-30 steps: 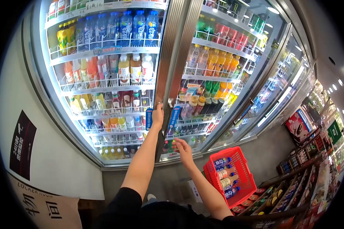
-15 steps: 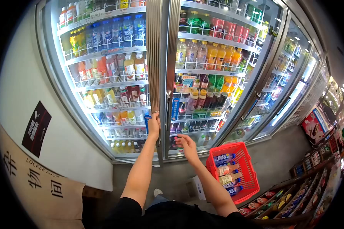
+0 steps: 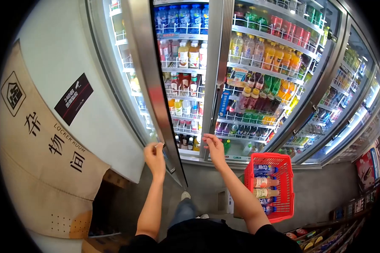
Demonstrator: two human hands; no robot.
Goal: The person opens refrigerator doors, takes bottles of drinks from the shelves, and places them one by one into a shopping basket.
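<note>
Cooler door ajar in left hand; right hand loose

Left hand: closed, fingers curled in at the metal frame of the cooler door, about the lower part of its free side. Grip reads as firm contact with the door; the exact lie of the fingertips is partly hidden. Forearm runs nearly straight up from the body.

Right hand: partly open and unloaded, fingers bent and slightly spread, palm turned inward. It sits in front of the foot of the centre post. Fingertips overlap the post in view; cannot tell whether they touch it.

Edges: the cooler door stands swung out toward the person, its dark free edge slanting down to the right, its lower corner near a pale shoe. Between that edge and the centre post is an upright opening, shelves behind it, with blue-capped bottles high up and mixed drinks below. The neighbouring door, with a blue handle sticker, is closed.

Room: both hands well apart, the opening's lower part lying between them. Left of the door, white wall and a beige curtain bound the space. Red basket stands just right of the right forearm, drink bottles lying along its left side. Grey floor extends beyond it to the right.
</note>
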